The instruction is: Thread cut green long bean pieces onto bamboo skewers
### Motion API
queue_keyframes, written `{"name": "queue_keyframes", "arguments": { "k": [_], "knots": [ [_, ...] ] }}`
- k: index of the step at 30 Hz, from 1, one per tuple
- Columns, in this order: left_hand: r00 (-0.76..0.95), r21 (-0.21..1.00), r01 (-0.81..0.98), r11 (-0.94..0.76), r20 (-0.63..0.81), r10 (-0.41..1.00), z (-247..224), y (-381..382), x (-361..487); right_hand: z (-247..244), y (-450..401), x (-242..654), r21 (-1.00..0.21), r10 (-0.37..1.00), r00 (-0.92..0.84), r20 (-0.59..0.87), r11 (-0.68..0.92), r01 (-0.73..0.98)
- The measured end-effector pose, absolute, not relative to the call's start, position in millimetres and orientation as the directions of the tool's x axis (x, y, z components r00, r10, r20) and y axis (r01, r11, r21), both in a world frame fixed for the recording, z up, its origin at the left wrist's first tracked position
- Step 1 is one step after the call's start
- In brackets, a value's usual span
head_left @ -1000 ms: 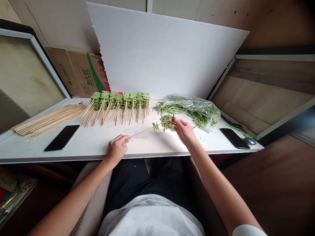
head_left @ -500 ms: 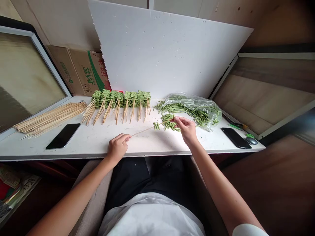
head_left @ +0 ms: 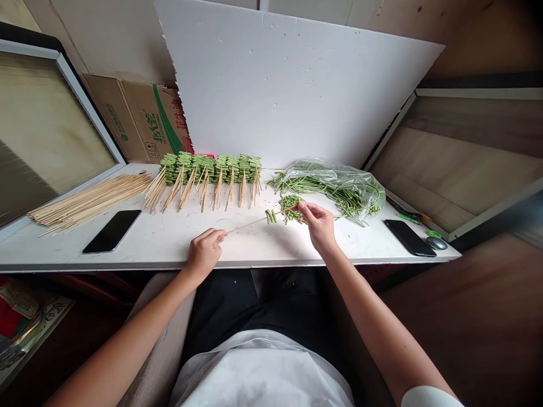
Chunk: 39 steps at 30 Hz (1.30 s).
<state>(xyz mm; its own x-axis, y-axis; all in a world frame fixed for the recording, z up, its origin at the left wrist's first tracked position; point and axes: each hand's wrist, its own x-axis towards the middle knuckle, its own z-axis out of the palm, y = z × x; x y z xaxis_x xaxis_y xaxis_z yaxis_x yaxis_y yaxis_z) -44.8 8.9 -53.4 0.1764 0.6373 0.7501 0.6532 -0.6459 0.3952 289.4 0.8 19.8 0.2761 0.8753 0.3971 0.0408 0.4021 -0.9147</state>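
Observation:
My left hand [head_left: 204,251] is closed round the blunt end of a thin bamboo skewer [head_left: 248,225] that slants up to the right above the table. A few short green bean pieces [head_left: 270,216] are threaded on it, well along toward the tip. At that far end my right hand [head_left: 319,227] pinches a cut green bean piece between thumb and forefinger; the fingers partly hide it. Just behind the tip lies a small pile of cut green bean pieces [head_left: 289,203]. Long whole green beans [head_left: 314,185] spill from a clear plastic bag [head_left: 363,183] beyond my right hand.
Stacked bean skewers [head_left: 231,168] line the back, sticks toward me. Loose bamboo skewers [head_left: 91,199] and a phone [head_left: 112,232] lie at left. Another phone [head_left: 409,238] and a rounded grey object [head_left: 436,243] are near the right edge. A white foam board [head_left: 297,85] stands behind.
My right thumb and fingers have shifted slightly at the skewer's tip. Both hands stay in nearly the same place, and the whole view has moved a little.

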Motion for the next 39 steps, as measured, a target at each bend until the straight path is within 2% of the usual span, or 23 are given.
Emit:
{"name": "queue_keyframes", "arguments": {
  "k": [6,12,18,25,31,39],
  "knots": [
    [0.179,0.406,0.632,-0.660,0.753,0.634,-52,8,-44,18,-2,279,-0.913,0.885,0.280,0.371,0.403,-0.067],
    [0.157,0.441,0.630,-0.639,0.734,0.661,-51,7,-44,25,-12,267,-0.911,0.883,0.297,0.362,0.403,-0.087],
    [0.190,0.463,0.600,-0.653,0.709,0.679,-50,9,-45,32,-16,265,-0.908,0.876,0.297,0.380,0.414,-0.059],
    [0.292,0.474,0.563,-0.677,0.652,0.700,-44,9,-42,41,-17,269,-0.865,0.830,0.266,0.489,0.502,0.024],
    [0.211,0.467,0.543,-0.698,0.729,0.651,-40,0,-34,43,-16,273,-0.877,0.806,0.366,0.465,0.475,0.069],
    [0.176,0.486,0.564,-0.667,0.719,0.673,-51,4,-39,40,-19,265,-0.884,0.829,0.333,0.449,0.467,0.029]
  ]
}}
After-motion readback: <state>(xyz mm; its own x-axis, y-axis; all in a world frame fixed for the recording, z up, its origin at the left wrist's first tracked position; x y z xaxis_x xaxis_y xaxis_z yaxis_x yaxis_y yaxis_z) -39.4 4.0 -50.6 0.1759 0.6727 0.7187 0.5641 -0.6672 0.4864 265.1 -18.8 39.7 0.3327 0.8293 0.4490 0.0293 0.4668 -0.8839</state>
